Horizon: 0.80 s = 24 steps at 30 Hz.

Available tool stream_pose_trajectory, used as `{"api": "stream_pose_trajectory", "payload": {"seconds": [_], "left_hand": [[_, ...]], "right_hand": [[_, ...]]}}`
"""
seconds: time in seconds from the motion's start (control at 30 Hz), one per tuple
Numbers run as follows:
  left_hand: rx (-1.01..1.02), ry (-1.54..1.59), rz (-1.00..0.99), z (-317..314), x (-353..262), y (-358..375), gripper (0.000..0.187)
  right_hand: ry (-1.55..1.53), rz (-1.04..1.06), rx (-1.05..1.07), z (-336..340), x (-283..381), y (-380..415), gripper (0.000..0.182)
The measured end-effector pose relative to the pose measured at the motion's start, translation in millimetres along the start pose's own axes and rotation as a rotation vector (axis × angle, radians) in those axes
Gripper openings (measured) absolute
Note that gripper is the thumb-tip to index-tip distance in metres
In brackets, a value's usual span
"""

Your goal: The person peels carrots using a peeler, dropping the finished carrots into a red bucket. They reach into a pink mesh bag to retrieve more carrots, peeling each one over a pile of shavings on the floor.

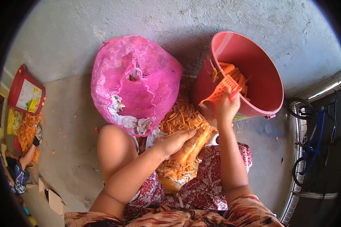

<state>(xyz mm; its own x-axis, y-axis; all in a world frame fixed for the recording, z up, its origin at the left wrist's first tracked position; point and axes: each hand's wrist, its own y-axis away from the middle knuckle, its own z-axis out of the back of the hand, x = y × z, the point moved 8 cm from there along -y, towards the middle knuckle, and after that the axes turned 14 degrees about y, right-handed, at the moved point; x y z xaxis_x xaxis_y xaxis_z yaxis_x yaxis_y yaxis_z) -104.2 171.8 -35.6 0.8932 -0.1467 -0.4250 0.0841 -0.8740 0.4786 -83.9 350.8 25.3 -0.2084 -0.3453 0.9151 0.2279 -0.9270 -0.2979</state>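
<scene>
My right hand (228, 109) is closed around the handle of an orange slotted plastic grater (220, 90), raised at the front rim of a red bucket (259, 72). Peeled carrots (236, 75) lie inside the bucket. My left hand (180, 143) has its fingers stretched out flat along an orange-stained, board-like piece (195, 145) between my legs; whether it is wood cannot be made out. Around and under this piece is a heap of carrot peelings (182, 119). Past my left knee, a pink mesh sack (166, 72) stands with its mouth towards me; crumpled pale scraps show at its lower edge.
A grey wall (159, 19) rises behind the sack and bucket. At far left, another person's gloved hand (38, 134) is at a second peelings heap (26, 130) near a red tub (17, 90). An open cardboard box (55, 196) is lower left. A blue bicycle (314, 140) stands right.
</scene>
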Motion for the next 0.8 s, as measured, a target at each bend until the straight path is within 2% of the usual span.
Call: {"api": "stream_pose_trajectory", "payload": {"seconds": [0.03,0.1,0.17,0.33,0.37,0.43,0.63,0.73,0.8], "left_hand": [[0.023,0.044,0.029,3.9,1.1,-1.7,0.043],[0.068,0.137,0.079,22.4,1.0,-13.5,0.042],[-0.074,0.271,-0.085,38.8,-17.0,-21.0,0.039],[-0.075,0.554,-0.261,42.5,-31.4,-29.1,0.031],[-0.017,0.571,-0.247,38.8,-29.7,-30.1,0.03],[0.101,0.603,-0.222,31.4,-27.3,-30.7,0.028],[0.097,0.596,-0.221,27.3,-29.5,-29.4,0.031],[0.031,0.593,-0.225,23.2,-29.5,-27.8,0.032],[0.147,0.372,-0.219,26.5,-29.7,-28.3,0.033]], "right_hand": [[-0.072,-0.068,-0.02,5.0,-0.4,-3.9,0.01],[-0.116,-0.086,0.108,-1.3,8.2,6.5,0.01],[-0.176,-0.093,0.256,-14.3,7.0,27.5,0.009],[-0.126,0.046,0.404,-34.5,36.1,72.2,0.014],[-0.023,0.044,0.424,-35.2,38.5,75.5,0.015],[-0.015,0.084,0.431,-37.1,44.4,79.4,0.015],[-0.015,0.06,0.433,-39.2,36.1,82.8,0.012],[0.037,0.104,0.409,-37.3,38.5,81.9,0.011],[0.059,0.155,0.315,-31.4,40.0,71.8,0.01]]}}
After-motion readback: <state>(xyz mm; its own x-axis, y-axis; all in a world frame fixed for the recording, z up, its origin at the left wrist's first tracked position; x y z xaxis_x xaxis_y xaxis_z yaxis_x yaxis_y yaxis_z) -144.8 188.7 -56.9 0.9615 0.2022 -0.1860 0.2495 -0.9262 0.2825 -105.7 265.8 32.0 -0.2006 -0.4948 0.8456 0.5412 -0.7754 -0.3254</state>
